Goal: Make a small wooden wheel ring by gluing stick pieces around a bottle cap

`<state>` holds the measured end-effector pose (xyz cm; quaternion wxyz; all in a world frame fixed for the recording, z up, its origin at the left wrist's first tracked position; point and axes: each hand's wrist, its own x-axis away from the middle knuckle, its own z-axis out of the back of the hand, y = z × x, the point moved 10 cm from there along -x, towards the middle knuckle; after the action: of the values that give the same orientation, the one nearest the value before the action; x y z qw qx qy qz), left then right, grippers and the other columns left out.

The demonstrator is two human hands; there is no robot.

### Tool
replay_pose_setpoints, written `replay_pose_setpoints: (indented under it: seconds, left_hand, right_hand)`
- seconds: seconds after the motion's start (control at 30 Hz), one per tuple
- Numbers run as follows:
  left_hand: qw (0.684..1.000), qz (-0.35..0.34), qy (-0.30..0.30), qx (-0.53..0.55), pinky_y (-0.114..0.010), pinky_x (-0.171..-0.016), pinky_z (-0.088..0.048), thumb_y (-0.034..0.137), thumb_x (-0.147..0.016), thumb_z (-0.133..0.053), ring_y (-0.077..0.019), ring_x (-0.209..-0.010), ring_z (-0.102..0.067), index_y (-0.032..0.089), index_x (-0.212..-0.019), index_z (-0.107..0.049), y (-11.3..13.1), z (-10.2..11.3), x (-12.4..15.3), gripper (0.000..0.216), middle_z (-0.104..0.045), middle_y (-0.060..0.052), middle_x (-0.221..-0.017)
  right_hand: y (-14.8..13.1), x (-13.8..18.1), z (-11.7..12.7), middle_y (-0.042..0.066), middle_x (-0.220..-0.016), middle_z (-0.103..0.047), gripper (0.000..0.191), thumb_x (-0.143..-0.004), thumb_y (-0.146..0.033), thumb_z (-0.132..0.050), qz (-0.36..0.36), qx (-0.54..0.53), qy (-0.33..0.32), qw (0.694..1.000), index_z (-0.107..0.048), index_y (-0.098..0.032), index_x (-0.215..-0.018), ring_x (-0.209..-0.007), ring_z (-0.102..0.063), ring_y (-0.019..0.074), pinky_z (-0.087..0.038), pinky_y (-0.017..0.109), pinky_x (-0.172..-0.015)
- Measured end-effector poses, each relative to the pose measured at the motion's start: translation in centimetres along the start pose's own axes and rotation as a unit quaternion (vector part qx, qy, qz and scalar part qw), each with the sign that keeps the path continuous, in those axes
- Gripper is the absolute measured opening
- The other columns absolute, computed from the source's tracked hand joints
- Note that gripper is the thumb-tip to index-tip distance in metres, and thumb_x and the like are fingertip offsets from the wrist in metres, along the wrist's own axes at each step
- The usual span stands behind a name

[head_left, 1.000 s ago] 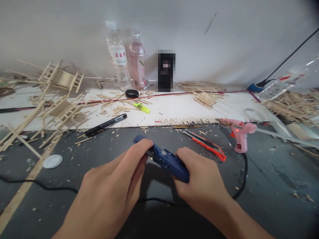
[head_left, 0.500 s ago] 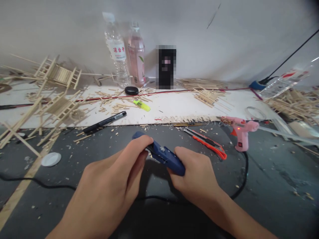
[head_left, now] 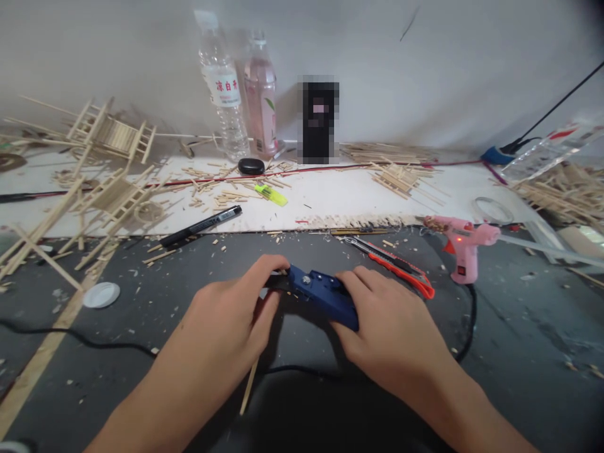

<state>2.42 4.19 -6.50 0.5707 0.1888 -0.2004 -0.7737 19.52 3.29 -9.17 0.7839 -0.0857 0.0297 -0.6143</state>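
At the left we have one white lid [head_left: 101, 294] on the dark table [head_left: 528, 327], and two stick chairs [head_left: 117, 139] behind it. Next come one black marker [head_left: 201, 226] and two bottles [head_left: 224, 88] standing by the wall. Our left hand [head_left: 231, 314] pinches one thin stick [head_left: 248, 389], which juts out below it. Between our two hands, above the table, is one blue cutter [head_left: 323, 294]; our right hand [head_left: 389, 318] is wrapped around its handle end. Beyond that hand we count one orange utility knife [head_left: 401, 270], then one pink glue gun [head_left: 465, 245] with its red light lit.
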Motion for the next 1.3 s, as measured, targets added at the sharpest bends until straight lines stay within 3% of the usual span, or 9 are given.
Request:
replay_pose_setpoints:
  seconds: [0.13, 0.27, 0.53, 0.67, 0.83, 0.93, 1.0, 1.13, 1.3]
  left_hand:
    - [0.998, 0.015, -0.069, -0.004, -0.024, -0.051, -0.036, 0.031, -0.103, -0.047, -0.0184, -0.051, -0.063, 0.036, -0.134, -0.06, -0.7, -2.2, -0.3, 0.033, -0.072, 0.005, -0.071]
    - [0.996, 0.014, -0.088, -0.002, -0.024, -0.049, -0.034, 0.033, -0.105, -0.046, -0.018, -0.049, -0.059, 0.039, -0.138, -0.059, -1.0, -2.8, -0.6, 0.036, -0.075, 0.004, -0.077]
    - [0.995, 0.006, -0.01, 0.1, -0.023, -0.051, -0.046, 0.043, -0.101, -0.056, -0.0188, -0.056, -0.072, 0.04, -0.14, -0.062, -0.5, 0.8, -0.3, 0.04, -0.083, 0.003, -0.088]
    - [0.99, 0.037, 0.042, 0.13, -0.024, -0.051, -0.049, 0.05, -0.097, -0.06, -0.018, -0.051, -0.069, 0.036, -0.141, -0.064, -2.1, 2.5, -0.8, 0.047, -0.083, 0.001, -0.088]
    - [0.984, 0.122, 0.034, 0.124, -0.029, -0.055, -0.05, 0.053, -0.092, -0.058, -0.0212, -0.057, -0.07, 0.023, -0.137, -0.072, -8.0, 1.5, -2.6, 0.056, -0.081, -0.005, -0.086]
    - [0.984, 0.135, 0.049, 0.109, -0.031, -0.057, -0.047, 0.054, -0.09, -0.062, -0.023, -0.056, -0.066, 0.021, -0.126, -0.079, -9.9, 1.5, -3.3, 0.052, -0.074, -0.003, -0.065]
    - [0.981, 0.142, 0.062, 0.115, -0.031, -0.059, -0.049, 0.053, -0.089, -0.064, -0.0218, -0.054, -0.065, 0.022, -0.126, -0.079, -10.3, 1.7, -3.5, 0.051, -0.075, -0.002, -0.065]
    - [0.973, 0.154, 0.079, 0.156, -0.03, -0.061, -0.056, 0.052, -0.089, -0.066, -0.0192, -0.058, -0.071, 0.023, -0.13, -0.076, -10.0, 1.7, -3.3, 0.051, -0.084, -0.005, -0.091]
    - [0.962, 0.173, 0.092, 0.189, -0.03, -0.062, -0.061, 0.051, -0.088, -0.072, -0.0203, -0.062, -0.075, 0.018, -0.13, -0.076, -10.3, 1.5, -3.0, 0.054, -0.084, -0.006, -0.089]
  right_hand:
    - [0.8, 0.0, -0.3, 0.014, -0.111, -0.07, 0.034, -0.088, -0.031, -0.059, -0.003, 0.036, -0.02, 0.999, -0.069, -0.017, -0.118, -0.1, -0.069, 0.0388, -0.05, 0.05, -0.086]
    - [1.3, 0.0, -0.3, 0.015, -0.114, -0.069, 0.039, -0.09, -0.032, -0.06, -0.005, 0.044, -0.023, 0.999, -0.069, -0.016, -0.124, -0.106, -0.068, 0.0408, -0.052, 0.054, -0.091]
    - [2.4, 0.0, 1.3, 0.014, -0.121, -0.07, 0.045, -0.095, -0.039, -0.056, -0.009, 0.021, 0.04, 0.999, -0.066, -0.019, -0.135, -0.108, -0.068, 0.0395, -0.052, 0.054, -0.092]
    - [3.3, 0.0, 1.8, 0.011, -0.121, -0.071, 0.041, -0.097, -0.043, -0.054, -0.029, -0.005, 0.059, 0.998, -0.066, -0.024, -0.132, -0.105, -0.07, 0.0373, -0.054, 0.053, -0.088]
    - [4.3, 0.0, 1.9, 0.011, -0.12, -0.072, 0.041, -0.097, -0.048, -0.054, -0.048, 0.018, 0.067, 0.996, -0.068, -0.025, -0.127, -0.101, -0.071, 0.0396, -0.055, 0.055, -0.084]
    - [4.4, -0.2, 1.5, 0.01, -0.119, -0.072, 0.041, -0.097, -0.049, -0.054, -0.051, 0.012, 0.054, 0.997, -0.067, -0.026, -0.128, -0.102, -0.071, 0.039, -0.056, 0.056, -0.085]
    - [4.2, -0.2, 1.3, 0.009, -0.12, -0.072, 0.041, -0.098, -0.048, -0.054, -0.047, 0.011, 0.046, 0.998, -0.067, -0.026, -0.129, -0.104, -0.071, 0.0384, -0.055, 0.056, -0.088]
    - [3.6, -0.2, 1.1, 0.01, -0.122, -0.072, 0.039, -0.098, -0.045, -0.054, -0.041, 0.011, 0.035, 0.998, -0.069, -0.025, -0.128, -0.105, -0.07, 0.0377, -0.054, 0.055, -0.09]
    - [3.1, 0.0, 1.2, 0.011, -0.122, -0.072, 0.039, -0.098, -0.044, -0.056, -0.029, 0.024, 0.037, 0.999, -0.069, -0.024, -0.13, -0.108, -0.069, 0.0388, -0.053, 0.053, -0.088]
